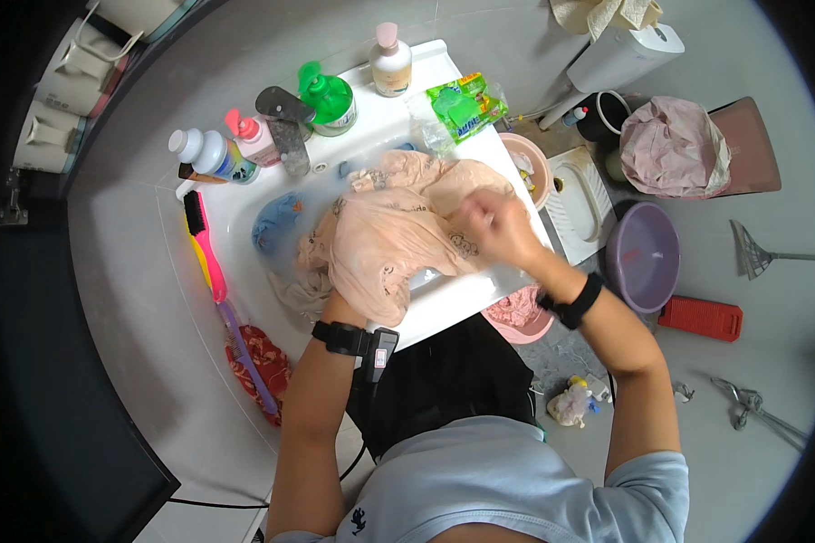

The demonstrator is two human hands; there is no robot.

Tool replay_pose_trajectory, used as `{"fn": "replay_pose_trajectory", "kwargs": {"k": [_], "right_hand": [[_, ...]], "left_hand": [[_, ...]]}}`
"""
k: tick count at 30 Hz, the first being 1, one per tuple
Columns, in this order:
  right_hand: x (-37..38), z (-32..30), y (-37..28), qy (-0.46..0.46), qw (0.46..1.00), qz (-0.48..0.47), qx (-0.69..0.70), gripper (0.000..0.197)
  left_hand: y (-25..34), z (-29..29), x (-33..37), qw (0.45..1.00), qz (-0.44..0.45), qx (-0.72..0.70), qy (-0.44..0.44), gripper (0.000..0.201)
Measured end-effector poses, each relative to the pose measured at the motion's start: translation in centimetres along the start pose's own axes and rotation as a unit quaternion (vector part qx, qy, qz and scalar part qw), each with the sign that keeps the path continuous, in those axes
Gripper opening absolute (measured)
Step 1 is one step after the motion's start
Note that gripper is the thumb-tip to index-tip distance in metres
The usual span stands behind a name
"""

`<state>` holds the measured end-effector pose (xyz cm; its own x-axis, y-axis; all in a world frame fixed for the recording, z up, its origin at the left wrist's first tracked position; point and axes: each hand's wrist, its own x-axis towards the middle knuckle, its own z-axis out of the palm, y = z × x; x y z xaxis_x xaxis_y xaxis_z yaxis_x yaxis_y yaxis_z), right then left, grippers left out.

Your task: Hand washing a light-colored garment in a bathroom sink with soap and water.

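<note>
A wet, peach-coloured garment (398,231) with small dark prints lies bunched over the white washbasin (462,290). Its near part drapes over my left hand, which is hidden beneath the cloth; only the left wrist (342,312) shows at the fabric's edge. My right hand (498,226) hovers at or just above the garment's right side, blurred by motion. Its fingers are curled in, with a small pale spot among them that I cannot make out. Blue cloth (278,222) sits in the cloudy water to the left of the garment.
Behind the basin stand a tap (288,136), a green pump bottle (328,100), a white pump bottle (390,63) and a green-yellow packet (465,107). A pink brush (205,249) lies along the left rim. On the right are a purple tub (644,258) and a squat toilet (578,201).
</note>
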<state>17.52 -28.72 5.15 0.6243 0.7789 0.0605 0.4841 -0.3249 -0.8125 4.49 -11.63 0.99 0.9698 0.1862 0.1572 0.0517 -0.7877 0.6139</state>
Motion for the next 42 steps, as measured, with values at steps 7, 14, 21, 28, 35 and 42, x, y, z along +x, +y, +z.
{"fn": "replay_pose_trajectory", "kwargs": {"k": [7,14,21,28,35,42], "right_hand": [[9.6,-2.9,5.2,0.135,0.974,-0.125,-0.134,0.013],[14.4,-0.7,8.6,0.010,0.951,-0.065,-0.303,0.021],[15.2,1.0,8.9,-0.005,0.891,-0.094,-0.444,0.021],[14.8,-1.0,9.5,0.052,0.939,-0.076,-0.331,0.029],[4.4,1.0,0.1,0.004,0.974,-0.225,-0.024,0.039],[-2.0,5.7,-0.5,-0.071,0.977,-0.192,0.055,0.035]], "left_hand": [[2.6,0.7,2.1,0.999,0.024,0.026,-0.018,0.033],[3.4,1.4,4.1,0.998,0.042,0.042,-0.013,0.033],[2.0,-0.1,3.0,0.997,0.059,0.042,-0.014,0.032],[3.0,-2.4,2.5,0.992,0.116,0.049,-0.011,0.031],[5.3,-4.6,1.4,0.988,0.145,0.039,0.022,0.031],[4.1,-3.8,-3.5,0.999,0.013,-0.027,0.038,0.039]]}}
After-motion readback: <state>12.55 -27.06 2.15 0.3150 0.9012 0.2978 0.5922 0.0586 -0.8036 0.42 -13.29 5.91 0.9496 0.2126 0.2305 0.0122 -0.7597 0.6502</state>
